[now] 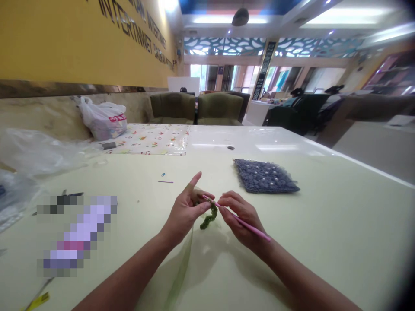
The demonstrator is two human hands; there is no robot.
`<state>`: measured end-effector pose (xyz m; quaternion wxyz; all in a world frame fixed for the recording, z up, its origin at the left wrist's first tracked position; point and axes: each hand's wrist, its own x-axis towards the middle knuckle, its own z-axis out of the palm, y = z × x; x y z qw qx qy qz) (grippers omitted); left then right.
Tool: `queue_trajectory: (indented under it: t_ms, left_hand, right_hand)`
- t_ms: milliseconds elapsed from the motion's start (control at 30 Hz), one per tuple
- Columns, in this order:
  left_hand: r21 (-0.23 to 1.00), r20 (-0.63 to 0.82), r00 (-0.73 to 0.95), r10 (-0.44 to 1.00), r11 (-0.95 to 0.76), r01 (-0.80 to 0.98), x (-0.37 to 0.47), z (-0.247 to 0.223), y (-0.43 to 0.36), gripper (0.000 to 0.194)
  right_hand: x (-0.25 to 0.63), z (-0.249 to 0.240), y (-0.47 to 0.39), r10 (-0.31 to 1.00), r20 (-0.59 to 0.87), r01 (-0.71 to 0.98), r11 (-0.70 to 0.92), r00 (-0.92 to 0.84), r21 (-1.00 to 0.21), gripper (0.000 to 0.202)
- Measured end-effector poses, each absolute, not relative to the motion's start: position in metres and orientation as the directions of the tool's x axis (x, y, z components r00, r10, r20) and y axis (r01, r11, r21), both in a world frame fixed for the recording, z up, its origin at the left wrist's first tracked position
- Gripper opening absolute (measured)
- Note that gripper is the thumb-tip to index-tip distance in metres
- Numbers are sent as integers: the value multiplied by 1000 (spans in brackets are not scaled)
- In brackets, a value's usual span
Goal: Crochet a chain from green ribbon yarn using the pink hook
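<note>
A short strip of green crochet work (210, 218) dangles between my two hands, curling downward over the table. My left hand (188, 209) pinches its upper end between thumb and fingers, with the index finger pointing up. In my right hand (241, 218) is a pink crochet hook (251, 227), gripped like a pen; its tip meets the top of the green piece. A pale green ribbon-like strand (181, 272) runs from beside my left hand down toward the front of the table. The exact loop on the hook is too small to make out.
A grey-blue crocheted square with pearl-like beads (264, 176) lies at the right. Left are a purple needle (165, 182), a small blue ring (163, 175), a pixelated purple object (86, 231), clear plastic bags (42, 153) and a white carrier bag (106, 121). Green armchairs (220, 108) stand beyond the table.
</note>
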<state>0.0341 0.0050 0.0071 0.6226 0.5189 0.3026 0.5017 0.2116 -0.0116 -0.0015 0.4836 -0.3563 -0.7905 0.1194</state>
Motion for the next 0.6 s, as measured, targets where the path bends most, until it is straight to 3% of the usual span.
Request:
queue_trajectory:
  t_ms: [133,400,500,600]
  left_hand:
    - [918,56,394,917,109,-382,32,9,3,99]
    - [925,-64,495,866,238,-296,26,14,3,112]
    - [952,-90,475,875,215,-216,27,15,3,112]
    - [969,-81,384,920,163,-186,32,14,1,108]
  right_hand:
    - [211,-4,-12,648,701,505,730,-297,-461,15]
    - [217,1,-8,585,689,486,791,-427,-371,16]
    - [215,2,-5,531,676,566,800,-511,-200,20]
    - [208,0,-8,504,681,707,706,-531,29,24]
